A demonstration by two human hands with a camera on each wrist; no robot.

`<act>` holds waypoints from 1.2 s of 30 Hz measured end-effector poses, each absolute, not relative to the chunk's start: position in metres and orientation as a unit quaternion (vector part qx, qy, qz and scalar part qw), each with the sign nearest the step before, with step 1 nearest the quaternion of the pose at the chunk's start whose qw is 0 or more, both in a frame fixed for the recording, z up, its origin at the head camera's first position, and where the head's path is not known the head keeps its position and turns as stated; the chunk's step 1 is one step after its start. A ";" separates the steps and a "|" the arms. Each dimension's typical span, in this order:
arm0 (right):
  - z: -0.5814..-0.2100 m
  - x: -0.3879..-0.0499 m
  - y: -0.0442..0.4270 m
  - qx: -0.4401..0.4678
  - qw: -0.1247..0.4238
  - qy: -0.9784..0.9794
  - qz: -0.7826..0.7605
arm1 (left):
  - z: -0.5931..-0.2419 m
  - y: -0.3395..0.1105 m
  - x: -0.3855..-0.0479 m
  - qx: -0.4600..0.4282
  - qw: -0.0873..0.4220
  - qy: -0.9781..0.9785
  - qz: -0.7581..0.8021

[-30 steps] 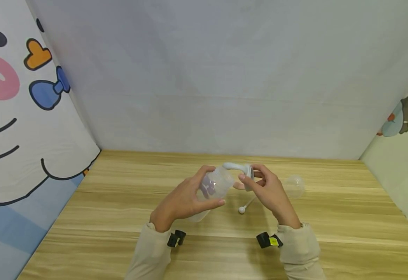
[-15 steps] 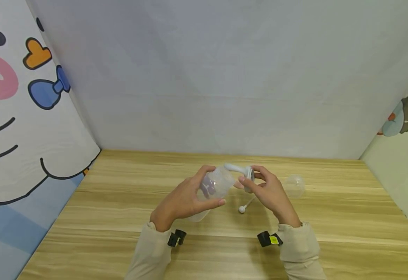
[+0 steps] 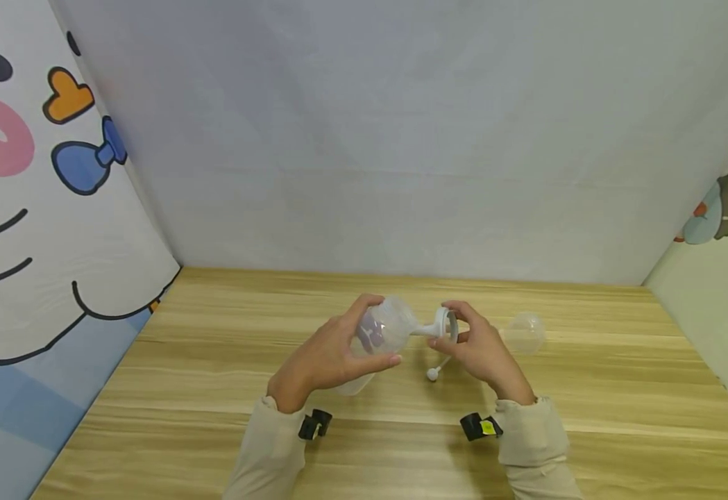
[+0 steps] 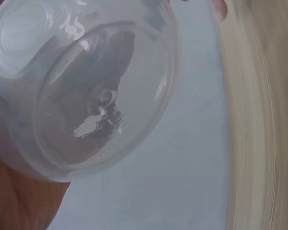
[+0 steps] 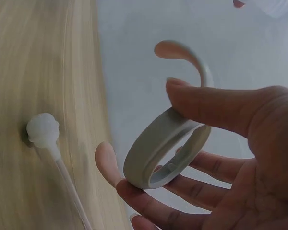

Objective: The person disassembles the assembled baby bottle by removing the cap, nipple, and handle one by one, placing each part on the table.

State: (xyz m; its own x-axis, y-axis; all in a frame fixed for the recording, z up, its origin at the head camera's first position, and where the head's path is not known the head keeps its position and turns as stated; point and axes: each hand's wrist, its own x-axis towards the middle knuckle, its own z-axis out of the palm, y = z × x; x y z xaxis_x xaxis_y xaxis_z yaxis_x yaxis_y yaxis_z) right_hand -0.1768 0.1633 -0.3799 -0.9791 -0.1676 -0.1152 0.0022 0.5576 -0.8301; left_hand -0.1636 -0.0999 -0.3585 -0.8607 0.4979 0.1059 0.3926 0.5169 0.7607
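Observation:
My left hand (image 3: 329, 351) grips a clear baby bottle (image 3: 388, 326) with a purple print, tilted with its mouth to the right. Its round translucent base (image 4: 105, 96) fills much of the left wrist view. Just to the right, my right hand (image 3: 485, 351) pinches a pale grey bottle handle ring (image 5: 156, 148) between thumb and fingers. Two curved grips stick out from this ring. One of them overlaps the bottle's mouth in the head view; whether they touch I cannot tell. Below the ring lies a straw (image 5: 69, 187) with a white ball end (image 3: 432, 374).
A clear dome cap (image 3: 525, 333) lies on the wooden table (image 3: 214, 333), right of my right hand. A pale cloth wall (image 3: 401, 139) stands behind the table. Printed panels (image 3: 20, 243) flank it on both sides.
My right hand has turned the handle ring, so its visible grip has swung down from above the bottle's mouth to level with it. The left hand and bottle stay nearly still.

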 end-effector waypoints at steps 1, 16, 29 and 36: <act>-0.380 -0.177 0.163 -0.049 0.094 0.878 -0.467 | -0.358 -0.100 -0.163 0.255 0.063 0.869 0.420; -0.390 -0.179 0.168 -0.098 0.070 0.903 -0.412 | -0.358 -0.102 -0.164 0.256 0.056 0.869 0.420; -0.400 -0.179 0.169 -0.200 0.036 0.915 -0.350 | -0.358 -0.103 -0.163 0.257 0.050 0.869 0.419; -0.405 -0.179 0.169 -0.211 0.028 0.914 -0.346 | -0.359 -0.102 -0.164 0.260 0.049 0.866 0.423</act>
State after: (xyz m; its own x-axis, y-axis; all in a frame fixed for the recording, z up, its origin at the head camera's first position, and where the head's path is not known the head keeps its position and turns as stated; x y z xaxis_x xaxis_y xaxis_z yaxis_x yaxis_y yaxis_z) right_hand -0.1788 0.1695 -0.4046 -0.9091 -0.4054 0.0955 -0.3671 0.6717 -0.6434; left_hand -0.1639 -0.1023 -0.3589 -0.8600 0.4919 0.1359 0.4095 0.5061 0.7591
